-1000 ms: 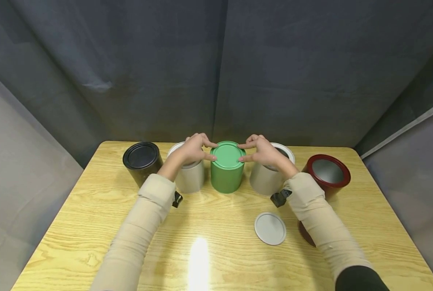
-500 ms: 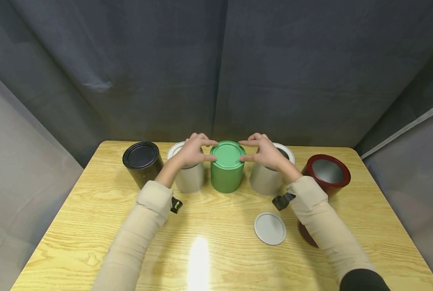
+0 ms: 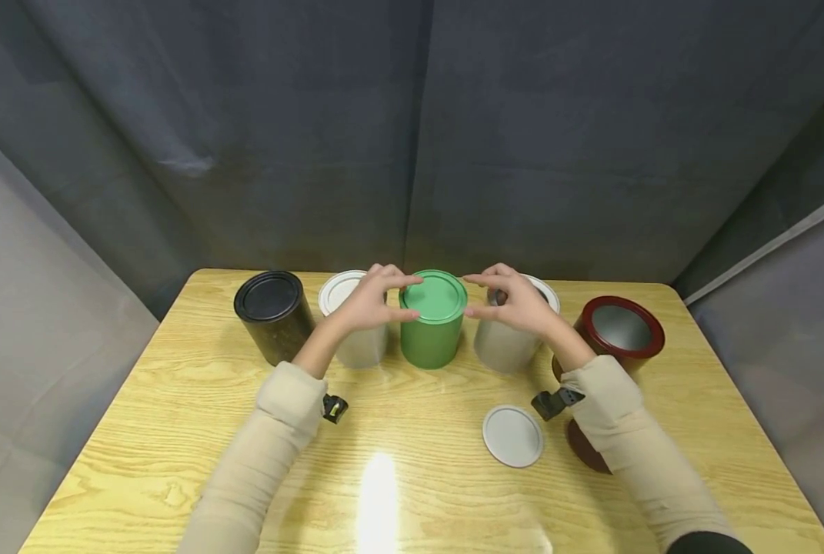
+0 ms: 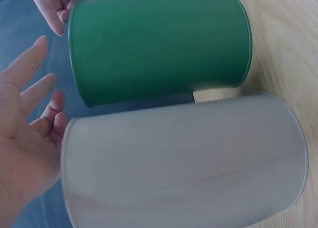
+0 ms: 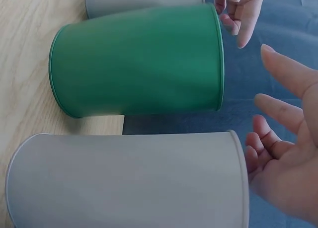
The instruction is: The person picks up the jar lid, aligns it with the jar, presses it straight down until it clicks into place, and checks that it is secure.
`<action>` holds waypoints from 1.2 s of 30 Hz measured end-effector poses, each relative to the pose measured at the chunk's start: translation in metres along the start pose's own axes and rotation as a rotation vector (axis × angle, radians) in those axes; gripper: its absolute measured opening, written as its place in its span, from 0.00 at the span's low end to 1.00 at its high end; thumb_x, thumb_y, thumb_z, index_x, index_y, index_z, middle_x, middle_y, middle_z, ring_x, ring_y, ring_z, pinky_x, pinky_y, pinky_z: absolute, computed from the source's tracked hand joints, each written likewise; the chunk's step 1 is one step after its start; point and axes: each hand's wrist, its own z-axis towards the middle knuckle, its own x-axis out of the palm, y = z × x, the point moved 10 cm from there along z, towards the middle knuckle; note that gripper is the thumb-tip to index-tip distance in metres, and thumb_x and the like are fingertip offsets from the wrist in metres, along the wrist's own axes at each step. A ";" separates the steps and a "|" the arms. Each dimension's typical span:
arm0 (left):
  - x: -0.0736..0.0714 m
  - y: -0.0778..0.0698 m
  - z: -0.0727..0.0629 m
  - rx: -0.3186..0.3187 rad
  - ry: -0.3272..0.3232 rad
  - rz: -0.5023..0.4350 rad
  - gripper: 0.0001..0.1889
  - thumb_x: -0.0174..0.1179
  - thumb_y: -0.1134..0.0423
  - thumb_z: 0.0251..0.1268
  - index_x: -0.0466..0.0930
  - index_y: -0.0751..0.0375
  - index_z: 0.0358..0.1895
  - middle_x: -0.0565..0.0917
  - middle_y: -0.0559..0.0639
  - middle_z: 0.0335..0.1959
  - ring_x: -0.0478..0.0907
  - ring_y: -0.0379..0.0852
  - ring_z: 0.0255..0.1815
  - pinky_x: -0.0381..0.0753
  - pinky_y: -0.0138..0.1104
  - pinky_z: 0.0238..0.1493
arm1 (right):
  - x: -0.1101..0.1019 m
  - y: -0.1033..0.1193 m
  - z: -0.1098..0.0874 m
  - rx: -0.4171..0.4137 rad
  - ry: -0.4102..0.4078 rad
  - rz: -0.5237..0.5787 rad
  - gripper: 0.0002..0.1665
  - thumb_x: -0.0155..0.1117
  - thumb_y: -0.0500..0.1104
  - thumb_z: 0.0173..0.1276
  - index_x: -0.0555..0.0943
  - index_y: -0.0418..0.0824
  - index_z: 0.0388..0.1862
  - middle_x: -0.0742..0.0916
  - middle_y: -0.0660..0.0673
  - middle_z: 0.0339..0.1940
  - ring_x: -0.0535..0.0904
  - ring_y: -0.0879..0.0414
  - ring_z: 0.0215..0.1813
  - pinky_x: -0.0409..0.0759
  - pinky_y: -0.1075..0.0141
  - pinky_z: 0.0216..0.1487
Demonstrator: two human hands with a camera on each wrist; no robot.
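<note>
Head cam: L hand (image 3: 373,300) & R hand (image 3: 518,304) both loose, nr green can (image 3: 431,338); brown disc (image 3: 587,448) part-hidden by R sleeve (image 3: 636,442).

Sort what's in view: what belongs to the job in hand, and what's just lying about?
Seemingly the job: green can, green lid, left hand, right hand.

Apparently just lying about: black can, pale can near the left hand, open pale can near the right hand, open red can, pale lid, dark red lid.

Paint-style can (image 3: 431,338), green, smooth-walled, cylindrical, narrow rim at each end. Matching round lid (image 3: 441,298) lying level across its top. Upright on the bench (image 3: 141,431), near the far edge, between two whitish cans (image 3: 505,346), apart from both.
</note>
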 end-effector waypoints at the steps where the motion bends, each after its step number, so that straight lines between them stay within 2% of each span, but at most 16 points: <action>1: 0.000 -0.002 -0.001 0.006 -0.002 -0.003 0.28 0.71 0.58 0.46 0.77 0.62 0.54 0.76 0.55 0.40 0.64 0.50 0.41 0.62 0.38 0.42 | -0.001 0.001 -0.002 -0.008 -0.009 0.000 0.32 0.70 0.42 0.54 0.74 0.34 0.57 0.75 0.41 0.43 0.70 0.47 0.34 0.69 0.61 0.33; 9: 0.003 -0.022 -0.007 0.070 -0.024 -0.036 0.29 0.71 0.59 0.46 0.76 0.63 0.54 0.76 0.55 0.39 0.64 0.49 0.41 0.63 0.40 0.45 | -0.009 0.008 -0.016 -0.051 -0.069 0.026 0.30 0.72 0.38 0.51 0.76 0.32 0.54 0.77 0.42 0.41 0.70 0.48 0.36 0.70 0.55 0.35; 13: 0.005 -0.031 -0.011 0.092 -0.028 -0.043 0.29 0.71 0.59 0.45 0.76 0.63 0.54 0.77 0.55 0.39 0.65 0.49 0.44 0.63 0.41 0.48 | -0.011 0.010 -0.023 -0.066 -0.084 0.015 0.29 0.72 0.37 0.49 0.77 0.31 0.52 0.78 0.41 0.40 0.72 0.49 0.35 0.71 0.58 0.35; 18: 0.007 -0.040 -0.015 0.118 -0.039 -0.069 0.29 0.71 0.60 0.45 0.76 0.63 0.54 0.77 0.56 0.39 0.65 0.51 0.50 0.62 0.43 0.53 | -0.011 0.012 -0.031 -0.062 -0.084 0.059 0.29 0.72 0.36 0.50 0.77 0.32 0.52 0.78 0.39 0.38 0.71 0.47 0.32 0.70 0.60 0.33; 22: 0.008 -0.045 -0.018 0.122 -0.047 -0.092 0.29 0.71 0.60 0.45 0.76 0.64 0.54 0.77 0.56 0.39 0.66 0.50 0.48 0.63 0.43 0.52 | -0.011 0.013 -0.037 -0.059 -0.092 0.060 0.28 0.72 0.37 0.51 0.78 0.33 0.53 0.78 0.42 0.37 0.71 0.48 0.34 0.70 0.62 0.33; 26: 0.012 -0.048 -0.022 0.118 -0.042 -0.109 0.29 0.71 0.59 0.45 0.76 0.63 0.55 0.77 0.56 0.39 0.66 0.47 0.45 0.64 0.41 0.49 | -0.013 0.013 -0.044 -0.048 -0.104 0.035 0.29 0.72 0.38 0.50 0.78 0.35 0.53 0.78 0.46 0.37 0.70 0.53 0.36 0.70 0.65 0.34; 30: 0.015 -0.054 -0.025 0.145 -0.038 -0.123 0.29 0.71 0.59 0.45 0.76 0.63 0.55 0.77 0.56 0.40 0.65 0.46 0.44 0.65 0.40 0.48 | -0.014 0.014 -0.052 -0.058 -0.112 0.041 0.30 0.73 0.36 0.48 0.78 0.34 0.53 0.78 0.44 0.38 0.69 0.57 0.37 0.70 0.63 0.35; 36: 0.019 -0.060 -0.028 0.177 -0.047 -0.137 0.29 0.71 0.60 0.44 0.77 0.63 0.54 0.76 0.54 0.38 0.65 0.45 0.45 0.64 0.39 0.49 | -0.015 0.015 -0.062 -0.072 -0.105 0.046 0.29 0.72 0.37 0.50 0.77 0.37 0.54 0.77 0.48 0.38 0.69 0.60 0.39 0.70 0.64 0.37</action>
